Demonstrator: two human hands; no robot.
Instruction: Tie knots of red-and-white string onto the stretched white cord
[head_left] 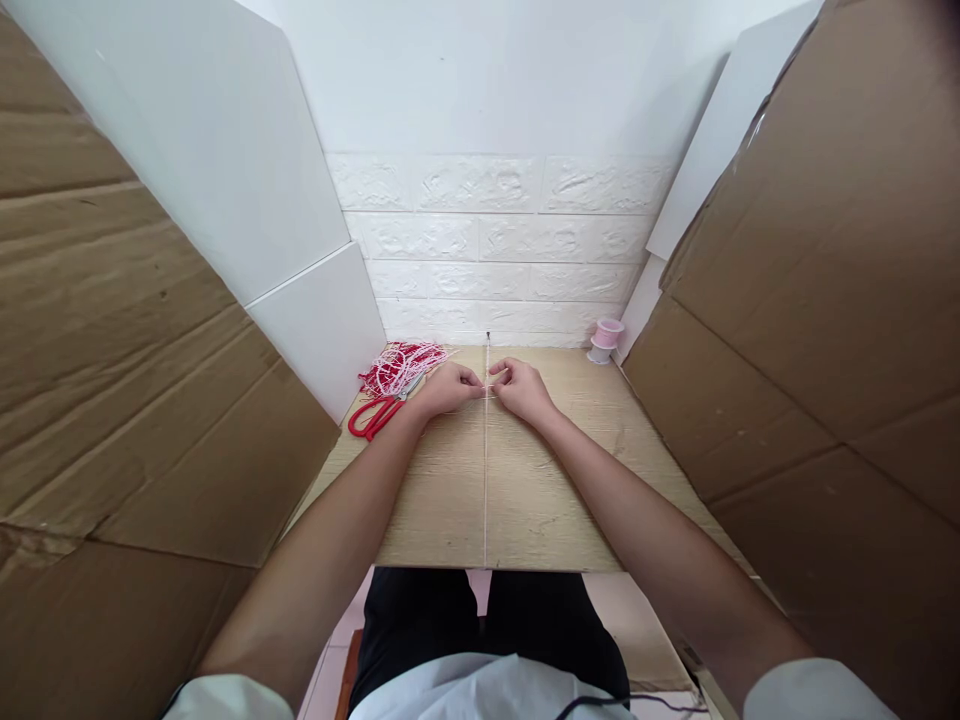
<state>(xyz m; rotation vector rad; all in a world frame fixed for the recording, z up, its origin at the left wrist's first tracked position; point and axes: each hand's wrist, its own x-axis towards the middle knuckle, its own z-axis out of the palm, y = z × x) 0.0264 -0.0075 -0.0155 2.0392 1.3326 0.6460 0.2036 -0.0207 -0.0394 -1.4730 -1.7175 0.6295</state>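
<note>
A thin pale cord (486,480) runs straight down the middle of the wooden table (420,500), from a small dark fastening (488,335) at the back to the front edge. My left hand (452,388) is at the cord's left side, its fingertips pinched on a fine light thread. Facing it on the right, my right hand (521,386) pinches thread too, with thumb and forefinger close to the cord. The thread crosses the cord between both hands. Its exact loops are too small to make out.
Red-handled scissors (375,415) lie left of my left hand, blades partly under a tangled heap of red and white cords (397,368). Two stacked spools, the upper pink (609,331), stand at the back right. Cardboard panels (150,330) wall both sides; a white brick-pattern wall (480,240) closes the back.
</note>
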